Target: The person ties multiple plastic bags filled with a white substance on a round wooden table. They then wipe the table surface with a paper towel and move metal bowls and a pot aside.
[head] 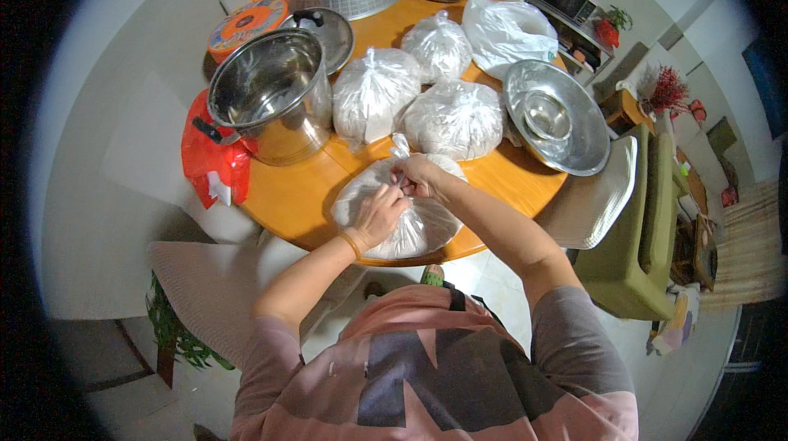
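Observation:
A clear plastic bag (409,235) filled with something pale sits at the near edge of the round wooden table (289,201). My left hand (380,213) pinches the bag's gathered neck from the near left. From the right, my right hand (418,175) grips the same neck, its fingers close against those of the left. The twisted top of the bag sticks up just beyond my hands. Behind it stand similar full bags with gathered tops: one on the left (374,93), one on the right (455,120) and one farther back (437,47).
A deep steel pot (314,127) stands at the left beside a lid (337,41) and a round orange tin (246,25). A red plastic bag (206,145) hangs over the left edge. Right lies a steel basin (585,127) holding a bowl (546,116), near a white plastic bag (502,35).

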A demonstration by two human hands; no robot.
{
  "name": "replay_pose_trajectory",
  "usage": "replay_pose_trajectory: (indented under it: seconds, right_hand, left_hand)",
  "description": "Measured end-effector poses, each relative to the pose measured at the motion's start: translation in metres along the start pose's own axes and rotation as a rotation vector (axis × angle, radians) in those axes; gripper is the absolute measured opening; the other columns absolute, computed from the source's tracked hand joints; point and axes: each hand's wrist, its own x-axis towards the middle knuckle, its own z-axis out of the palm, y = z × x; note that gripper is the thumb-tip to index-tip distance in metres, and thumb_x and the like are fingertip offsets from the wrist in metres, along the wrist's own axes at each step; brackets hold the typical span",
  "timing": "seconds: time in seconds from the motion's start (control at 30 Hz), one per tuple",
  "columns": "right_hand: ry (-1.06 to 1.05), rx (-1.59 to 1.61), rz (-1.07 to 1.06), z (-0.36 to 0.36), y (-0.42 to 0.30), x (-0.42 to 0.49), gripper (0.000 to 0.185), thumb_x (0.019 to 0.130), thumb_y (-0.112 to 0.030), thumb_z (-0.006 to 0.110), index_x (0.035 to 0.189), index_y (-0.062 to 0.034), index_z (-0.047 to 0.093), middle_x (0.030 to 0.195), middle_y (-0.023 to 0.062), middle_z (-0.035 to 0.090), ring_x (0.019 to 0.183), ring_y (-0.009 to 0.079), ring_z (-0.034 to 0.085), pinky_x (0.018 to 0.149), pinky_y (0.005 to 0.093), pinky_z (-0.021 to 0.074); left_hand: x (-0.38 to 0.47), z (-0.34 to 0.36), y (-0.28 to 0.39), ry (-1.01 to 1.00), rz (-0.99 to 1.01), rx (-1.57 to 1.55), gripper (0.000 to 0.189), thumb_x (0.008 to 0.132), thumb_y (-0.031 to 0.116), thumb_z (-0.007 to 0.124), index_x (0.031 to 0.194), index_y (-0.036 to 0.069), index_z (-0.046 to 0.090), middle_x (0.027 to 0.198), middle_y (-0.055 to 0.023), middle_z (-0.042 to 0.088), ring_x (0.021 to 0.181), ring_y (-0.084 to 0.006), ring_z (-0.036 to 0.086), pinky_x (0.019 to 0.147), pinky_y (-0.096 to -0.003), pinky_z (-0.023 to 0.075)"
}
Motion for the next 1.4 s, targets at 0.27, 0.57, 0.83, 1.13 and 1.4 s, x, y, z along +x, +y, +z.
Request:
replay_pose_trajectory:
  seconds: [0.27,0.57,0.83,1.13,1.4]
  right_hand:
    - [0.171,0.308,-0.133,0.001,0.001,-0.066,0.015,0.09,-0.013,0.045,0.077,-0.0074,0.051,0.061,0.0026,0.045,0.043,0.011,0.034,0.038,0.0277,0.0287]
    - [0.028,0.188,-0.507,0.033,0.004,-0.095,0.014,0.09,-0.013,0.043,0.078,-0.0076,0.048,0.064,-0.0004,0.042,0.047,0.0094,0.037,0.04,0.0249,0.0304]
    - [-0.004,-0.469,-1.198,0.053,-0.019,-0.085,0.013,0.077,-0.003,0.047,0.088,0.0008,0.053,0.08,0.0188,0.057,0.075,0.0376,0.057,0.069,0.0423,0.0455]
    - [0.044,-0.258,-0.924,0.028,-0.009,-0.076,0.011,0.085,-0.007,0.048,0.085,0.0009,0.055,0.072,0.0148,0.057,0.067,0.025,0.056,0.065,0.0379,0.0468]
    - [0.308,-0.329,-0.721,0.027,0.043,-0.085,0.023,0.079,-0.015,0.066,0.091,0.0049,0.063,0.076,0.018,0.061,0.073,0.0263,0.062,0.067,0.0355,0.0486]
  left_hand:
    - [0.003,0.008,0.009,0.26,-0.294,-0.421,0.018,0.074,-0.011,0.048,0.087,0.001,0.054,0.081,-0.0153,0.053,0.075,-0.0337,0.055,0.069,-0.0376,0.0456]
    - [-0.004,-0.006,0.022,0.485,-0.61,-0.608,0.015,0.082,-0.009,0.042,0.089,0.001,0.052,0.087,-0.0051,0.053,0.081,-0.0145,0.05,0.077,-0.0267,0.0424]
    - [0.033,-0.009,0.032,0.955,-0.903,-1.332,0.02,0.087,-0.003,0.044,0.103,-0.002,0.055,0.105,-0.0062,0.057,0.097,-0.0139,0.052,0.086,-0.0261,0.0424]
    - [0.031,-0.001,0.014,0.586,-0.725,-0.732,0.028,0.089,-0.005,0.042,0.115,0.001,0.047,0.101,-0.0075,0.058,0.09,-0.0141,0.055,0.082,-0.0256,0.0444]
    - [0.029,0.018,0.009,0.756,-1.14,-1.093,0.037,0.08,-0.012,0.04,0.114,0.003,0.041,0.1,-0.0093,0.053,0.085,-0.0141,0.052,0.074,-0.0252,0.0453]
